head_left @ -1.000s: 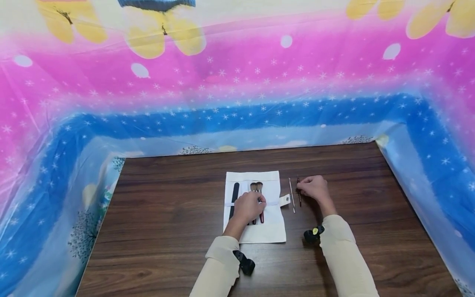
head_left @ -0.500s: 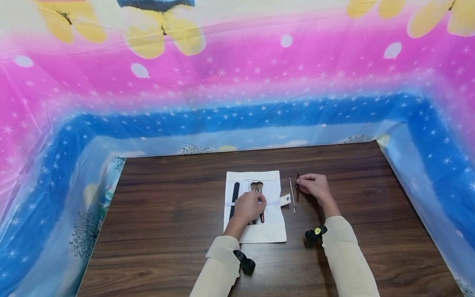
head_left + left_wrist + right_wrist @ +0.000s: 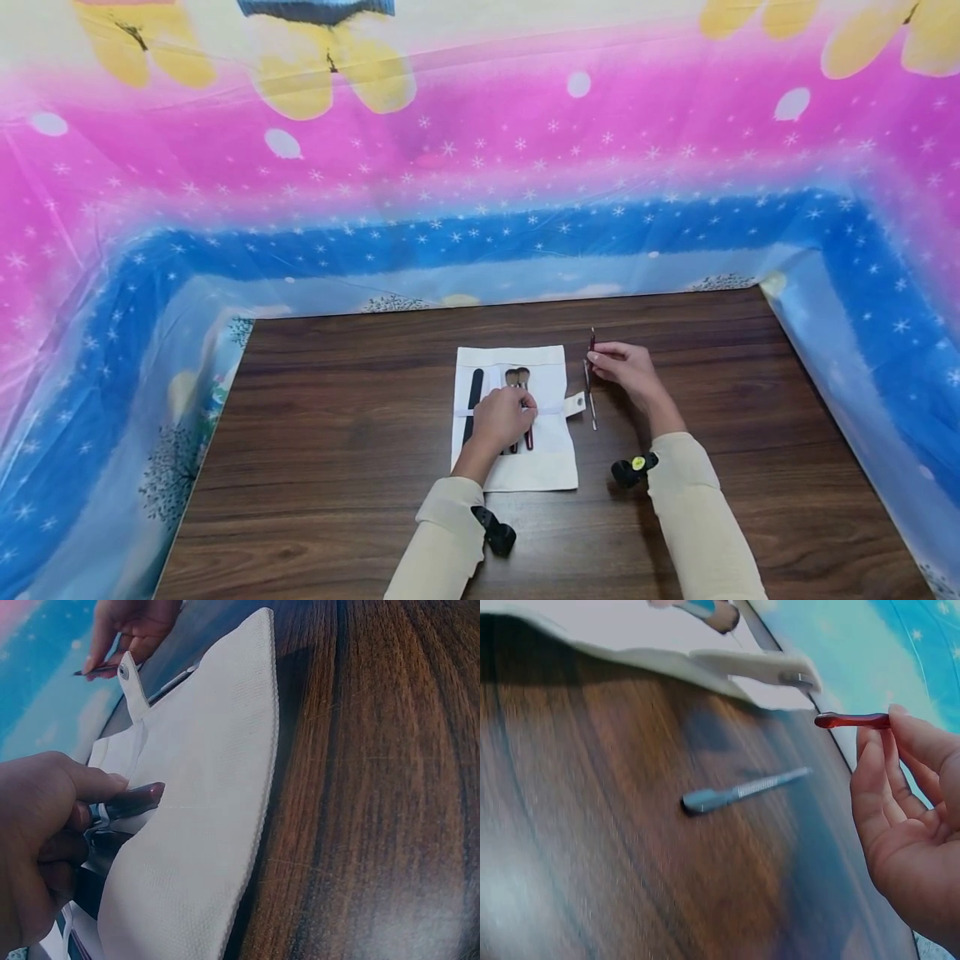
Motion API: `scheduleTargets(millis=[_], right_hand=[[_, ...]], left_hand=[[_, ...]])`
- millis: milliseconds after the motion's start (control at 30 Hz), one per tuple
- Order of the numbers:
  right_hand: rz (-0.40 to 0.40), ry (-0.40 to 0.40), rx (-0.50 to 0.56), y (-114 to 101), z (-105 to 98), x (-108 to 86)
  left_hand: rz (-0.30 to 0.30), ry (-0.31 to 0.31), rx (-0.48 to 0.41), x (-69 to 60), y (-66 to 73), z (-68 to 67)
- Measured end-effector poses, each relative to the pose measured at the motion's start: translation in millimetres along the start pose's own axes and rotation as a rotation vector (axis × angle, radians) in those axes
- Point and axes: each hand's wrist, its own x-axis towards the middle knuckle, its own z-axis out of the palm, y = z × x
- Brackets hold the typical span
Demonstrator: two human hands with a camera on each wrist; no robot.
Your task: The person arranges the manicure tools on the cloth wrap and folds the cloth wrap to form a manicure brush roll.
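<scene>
A white fabric brush roll [image 3: 551,471] lies unfolded, with two makeup brushes [image 3: 524,375] and a black nail file [image 3: 474,400] under its white elastic band [image 3: 552,412]. Over the brushes, my left hand [image 3: 502,419] pinches the band beside a dark handle with a red end [image 3: 146,796]; its fingers partly hide the contact. To the right of the roll, my right hand [image 3: 630,367] holds a slim red-handled brush [image 3: 853,720] between thumb and fingertips, above the table. A metal cuticle pusher [image 3: 742,791] lies beneath it on the wood.
The snap tab [image 3: 575,404] of the roll sticks out to the right, close to the cuticle pusher. The dark wooden table [image 3: 337,450] is bounded at the back and sides by a printed pink and blue cloth [image 3: 480,225].
My right hand has lifted the slim red-handled brush off the table and carried it left and away from me, over the cuticle pusher. My left hand stays in place.
</scene>
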Motion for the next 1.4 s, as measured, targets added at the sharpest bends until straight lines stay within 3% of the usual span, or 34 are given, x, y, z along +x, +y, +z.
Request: scheduleTargets(millis=[233,500,833,1133,1400], right_hand=[[-0.016,-0.002,-0.089,-14,21,3.0],[-0.085,0.063,-0.042,-25,49,5.5],[-0.034,-0.046,-0.153,-7,67,10.6],[-0.003,-0.083,-0.228,1,67,10.0],[0.025,-0.176,-0.294,2,66,11.4]], left_hand=[[0.004,0.008,-0.004,-0.1,-0.5,0.5],[-0.006,0.007,-0.014,-0.2,-0.4,1.2],[-0.007,0.002,-0.02,0.6,0.0,2.0],[0.004,0.021,-0.023,-0.6,-1.3,4.3],[0.014,0.028,-0.023,-1.6,-0.3,2.2]])
